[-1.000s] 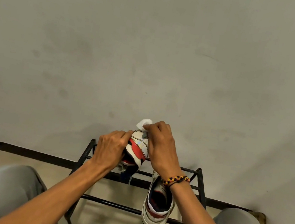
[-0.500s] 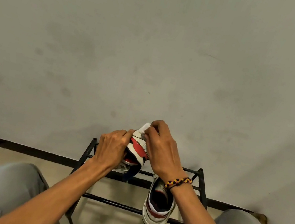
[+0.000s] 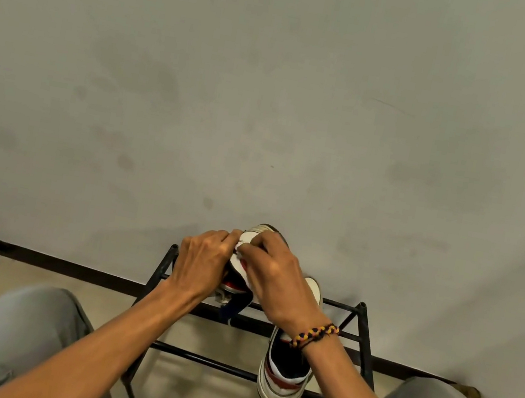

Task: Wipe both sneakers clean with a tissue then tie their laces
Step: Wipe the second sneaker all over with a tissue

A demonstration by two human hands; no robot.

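While the left hand [image 3: 200, 263] grips a white, red and navy sneaker [image 3: 246, 258] above the black metal shoe rack [image 3: 364, 341], the right hand [image 3: 277, 286] pinches white tissue [image 3: 241, 247] against it with curled fingers; 1 matching sneaker [image 3: 282, 381] rests on the rack's near right.

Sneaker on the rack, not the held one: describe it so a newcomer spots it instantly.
Find the black metal shoe rack against the wall. On its right side a white sneaker with red trim rests across the bars, dark opening facing up, under the braceleted right wrist. Unlike its twin, no hand touches it.
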